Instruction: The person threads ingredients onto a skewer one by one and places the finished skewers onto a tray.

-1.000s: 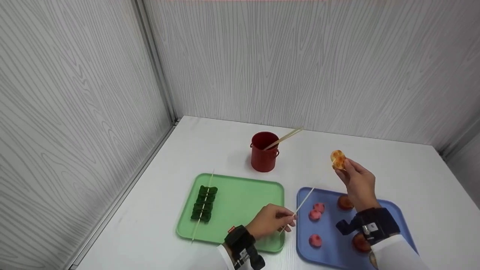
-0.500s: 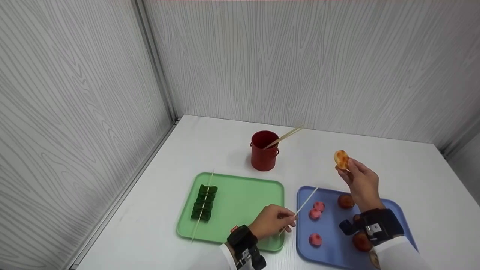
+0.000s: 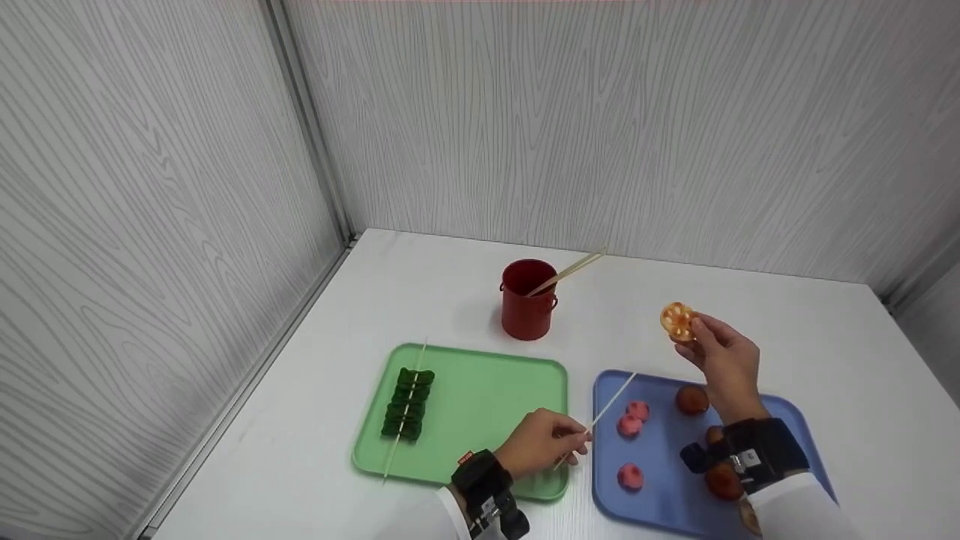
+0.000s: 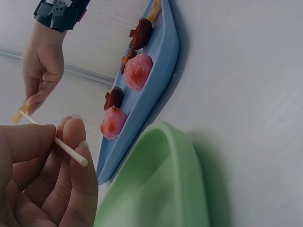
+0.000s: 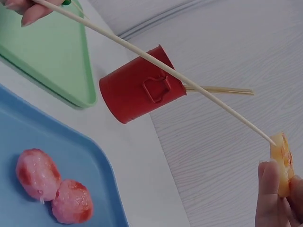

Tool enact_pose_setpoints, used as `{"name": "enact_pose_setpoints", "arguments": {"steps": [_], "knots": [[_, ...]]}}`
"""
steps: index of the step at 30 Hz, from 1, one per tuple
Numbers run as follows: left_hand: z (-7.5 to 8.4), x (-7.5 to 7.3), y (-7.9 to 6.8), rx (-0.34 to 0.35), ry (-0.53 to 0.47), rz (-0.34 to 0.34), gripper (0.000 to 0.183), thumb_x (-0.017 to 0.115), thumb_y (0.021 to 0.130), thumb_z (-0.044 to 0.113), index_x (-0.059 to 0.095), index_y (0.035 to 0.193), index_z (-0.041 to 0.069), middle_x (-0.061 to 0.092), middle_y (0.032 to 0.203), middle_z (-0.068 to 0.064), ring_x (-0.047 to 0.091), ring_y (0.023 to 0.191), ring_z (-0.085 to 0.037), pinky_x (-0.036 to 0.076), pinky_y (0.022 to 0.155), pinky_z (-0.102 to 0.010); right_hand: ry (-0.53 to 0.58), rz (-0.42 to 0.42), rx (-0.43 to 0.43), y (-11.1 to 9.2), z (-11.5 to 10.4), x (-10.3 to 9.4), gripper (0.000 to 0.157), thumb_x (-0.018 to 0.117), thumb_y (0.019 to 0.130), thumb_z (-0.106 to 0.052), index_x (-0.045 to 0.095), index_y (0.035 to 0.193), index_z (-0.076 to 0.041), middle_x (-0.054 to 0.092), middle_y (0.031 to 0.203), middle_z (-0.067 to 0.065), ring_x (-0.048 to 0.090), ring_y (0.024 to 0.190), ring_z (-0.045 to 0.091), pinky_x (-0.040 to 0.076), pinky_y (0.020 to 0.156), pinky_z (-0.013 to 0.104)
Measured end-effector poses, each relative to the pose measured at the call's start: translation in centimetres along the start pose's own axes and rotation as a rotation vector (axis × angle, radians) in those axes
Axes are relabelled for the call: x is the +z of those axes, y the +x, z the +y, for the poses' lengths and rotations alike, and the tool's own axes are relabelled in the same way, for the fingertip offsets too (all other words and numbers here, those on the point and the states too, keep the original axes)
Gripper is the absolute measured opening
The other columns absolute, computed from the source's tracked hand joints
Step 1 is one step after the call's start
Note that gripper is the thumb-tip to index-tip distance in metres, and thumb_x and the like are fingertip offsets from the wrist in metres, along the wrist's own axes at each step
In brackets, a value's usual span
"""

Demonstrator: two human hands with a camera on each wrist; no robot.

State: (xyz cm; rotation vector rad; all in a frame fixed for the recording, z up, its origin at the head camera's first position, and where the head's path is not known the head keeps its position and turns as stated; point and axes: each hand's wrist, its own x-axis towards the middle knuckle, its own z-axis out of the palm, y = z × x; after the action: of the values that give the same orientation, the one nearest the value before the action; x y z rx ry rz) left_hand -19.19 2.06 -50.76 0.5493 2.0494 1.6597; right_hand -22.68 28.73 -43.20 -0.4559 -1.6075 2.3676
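My left hand point(image 3: 544, 442) pinches a thin wooden skewer point(image 3: 615, 397) between thumb and fingers, beside the green tray's right edge. The skewer slants up and to the right, over the blue tray. Raised behind that tray, my right hand point(image 3: 724, 367) pinches a lotus root slice point(image 3: 677, 322), round and orange-yellow with pale holes. In the head view the skewer's far end shows below and left of the slice. From the right wrist, the skewer point(image 5: 189, 82) has its tip overlapping the slice's point(image 5: 282, 163) edge. The skewer's blunt end point(image 4: 78, 157) sticks out past my left fingers.
The green tray point(image 3: 487, 390) bears a finished skewer of dark green folded pieces point(image 3: 407, 405). On the blue tray point(image 3: 660, 465) lie pink balls point(image 3: 631, 477) and brown mushroom-like pieces point(image 3: 691, 400), partly under my right forearm. A red bucket point(image 3: 526, 315) with skewers point(image 3: 570, 271) stands behind.
My right hand has turned the lotus root slice, so its holed face now shows to the head view, and moved slightly right. The skewer's far end has shifted a little right.
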Motion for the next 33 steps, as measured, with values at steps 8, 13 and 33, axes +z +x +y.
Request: {"name": "enact_pose_setpoints", "arguments": {"steps": [8, 13, 33], "knots": [[-0.2, -0.2, 0.0, 0.005, 0.019, 0.004, 0.015, 0.065, 0.093, 0.008, 0.074, 0.101, 0.0, 0.071, 0.078, -0.006, 0.062, 0.06, -0.007, 0.042, 0.047, -0.015, -0.078, -0.033, -0.026, -0.2, 0.6, 0.3, 0.026, 0.068, 0.091, -0.014, 0.067, 0.114, -0.004, 0.067, 0.098, 0.003, 0.072, 0.082, 0.014, 0.056, 0.074, 0.025], [-0.1, -0.4, -0.2, 0.035, 0.02, 0.011, 0.015, 0.062, 0.095, 0.007, 0.074, 0.103, 0.0, 0.072, 0.08, -0.007, 0.063, 0.061, -0.008, 0.042, 0.048, -0.015, -0.187, -0.064, -0.073, -0.4, 1.0, 0.4, 0.041, 0.067, 0.091, -0.016, 0.059, 0.126, 0.005, 0.068, 0.096, 0.002, 0.071, 0.08, 0.013, 0.056, 0.074, 0.025], [0.2, -0.5, 0.4, 0.099, -0.019, 0.041, 0.018, 0.06, 0.096, 0.006, 0.071, 0.104, -0.005, 0.07, 0.078, -0.006, 0.06, 0.06, -0.006, 0.043, 0.048, -0.015, -0.45, -0.211, -0.14, -3.3, 4.0, 2.9, 0.037, 0.066, 0.094, -0.015, 0.06, 0.12, 0.011, 0.071, 0.098, 0.005, 0.069, 0.082, 0.013, 0.057, 0.075, 0.027]]}}
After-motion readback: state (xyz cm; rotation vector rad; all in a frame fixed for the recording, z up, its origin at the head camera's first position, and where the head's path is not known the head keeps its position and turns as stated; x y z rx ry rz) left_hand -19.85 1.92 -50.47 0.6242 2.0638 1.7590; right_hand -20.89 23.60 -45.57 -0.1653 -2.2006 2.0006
